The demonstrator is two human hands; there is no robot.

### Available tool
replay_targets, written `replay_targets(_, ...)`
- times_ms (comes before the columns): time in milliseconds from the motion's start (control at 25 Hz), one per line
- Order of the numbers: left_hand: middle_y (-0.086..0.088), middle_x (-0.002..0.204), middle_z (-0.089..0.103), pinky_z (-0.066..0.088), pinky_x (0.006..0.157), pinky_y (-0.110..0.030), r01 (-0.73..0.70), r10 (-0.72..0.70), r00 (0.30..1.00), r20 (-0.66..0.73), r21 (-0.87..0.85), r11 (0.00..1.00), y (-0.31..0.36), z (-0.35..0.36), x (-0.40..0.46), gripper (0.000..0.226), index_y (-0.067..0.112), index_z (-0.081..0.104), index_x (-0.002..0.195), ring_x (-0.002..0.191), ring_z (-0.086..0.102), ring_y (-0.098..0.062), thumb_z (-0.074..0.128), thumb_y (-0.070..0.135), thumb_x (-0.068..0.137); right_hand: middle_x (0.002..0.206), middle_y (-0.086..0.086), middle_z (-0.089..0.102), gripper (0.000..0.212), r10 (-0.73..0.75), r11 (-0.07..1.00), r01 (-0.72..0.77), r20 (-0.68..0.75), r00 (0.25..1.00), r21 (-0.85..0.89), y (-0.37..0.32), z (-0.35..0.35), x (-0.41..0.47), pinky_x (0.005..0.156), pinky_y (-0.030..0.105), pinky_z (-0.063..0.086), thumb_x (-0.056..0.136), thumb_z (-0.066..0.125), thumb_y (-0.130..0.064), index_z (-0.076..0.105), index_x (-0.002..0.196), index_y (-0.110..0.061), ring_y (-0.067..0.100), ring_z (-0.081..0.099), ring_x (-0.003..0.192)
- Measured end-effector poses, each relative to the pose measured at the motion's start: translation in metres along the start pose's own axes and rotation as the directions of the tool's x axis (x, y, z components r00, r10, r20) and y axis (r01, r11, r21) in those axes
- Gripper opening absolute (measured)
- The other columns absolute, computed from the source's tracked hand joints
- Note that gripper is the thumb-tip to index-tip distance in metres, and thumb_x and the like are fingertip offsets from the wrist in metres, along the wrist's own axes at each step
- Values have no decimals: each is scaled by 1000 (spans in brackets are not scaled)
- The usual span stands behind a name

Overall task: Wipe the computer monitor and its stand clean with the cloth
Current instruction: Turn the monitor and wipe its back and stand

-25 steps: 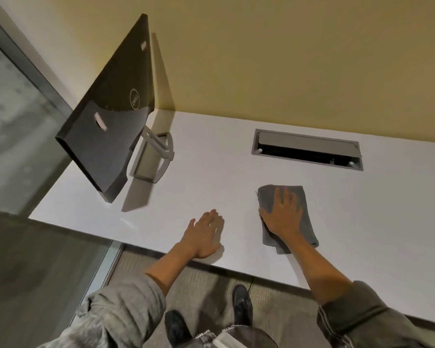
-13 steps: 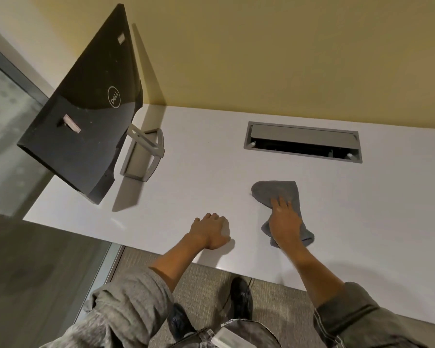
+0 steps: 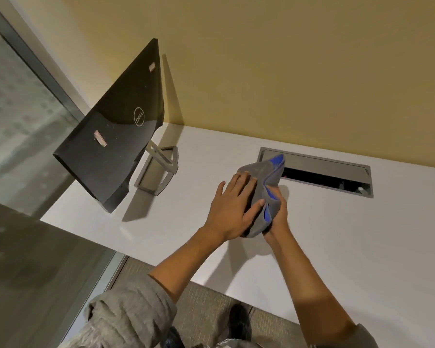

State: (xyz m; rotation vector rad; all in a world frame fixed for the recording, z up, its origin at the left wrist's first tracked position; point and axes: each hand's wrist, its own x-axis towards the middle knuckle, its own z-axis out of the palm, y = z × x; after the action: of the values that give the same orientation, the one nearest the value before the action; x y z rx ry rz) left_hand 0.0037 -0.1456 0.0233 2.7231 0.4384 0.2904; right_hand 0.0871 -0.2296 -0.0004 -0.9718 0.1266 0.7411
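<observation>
The black monitor [image 3: 116,131] stands at the left end of the white desk [image 3: 337,234], its dusty back with a round logo turned toward me. Its grey stand [image 3: 158,169] rests on the desk just right of the panel. A grey cloth with a blue underside [image 3: 264,194] is lifted off the desk in the middle. My right hand [image 3: 276,219] grips the cloth from below. My left hand [image 3: 234,207] lies flat against the cloth's left side, thumb pressing into it. Both hands are well right of the monitor.
A grey cable hatch [image 3: 319,169] is set into the desk behind the cloth, its slot open. A yellow wall [image 3: 286,71] runs along the back. A glass partition [image 3: 23,146] bounds the left side. My shoes show on the carpet below the desk edge.
My right hand has picked the cloth up off the desk. My left hand left the desk edge and came up against the cloth. The view shifted left and up.
</observation>
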Motion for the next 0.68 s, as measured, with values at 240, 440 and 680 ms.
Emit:
replay_targets(240,1,154,35,6,116,-39,-25,23,1000,-14,-128,991,-1,-36,-3,45,21,46,141,145,18,-13,24,39,106,69,-5,68,53,78,904,-193,297,952,382,-4,57,-12,67,21,57,97,33,-25,76,66,-23,8,67,66)
replay_targets(440,7,124,54,18,115,-49,-49,53,997,56,-75,996,-48,-79,-6,37,20,57,116,125,40,-12,28,39,104,77,4,60,21,42,928,-149,300,953,342,19,106,-9,73,26,54,90,58,-33,65,84,-14,16,62,71)
replay_targets(680,-4,148,46,29,112,-43,-209,153,973,173,385,899,-111,-207,-10,54,20,49,139,138,36,-20,34,49,96,99,17,67,41,141,980,-166,204,969,111,59,173,-18,84,42,54,86,66,-28,62,119,-4,29,66,88)
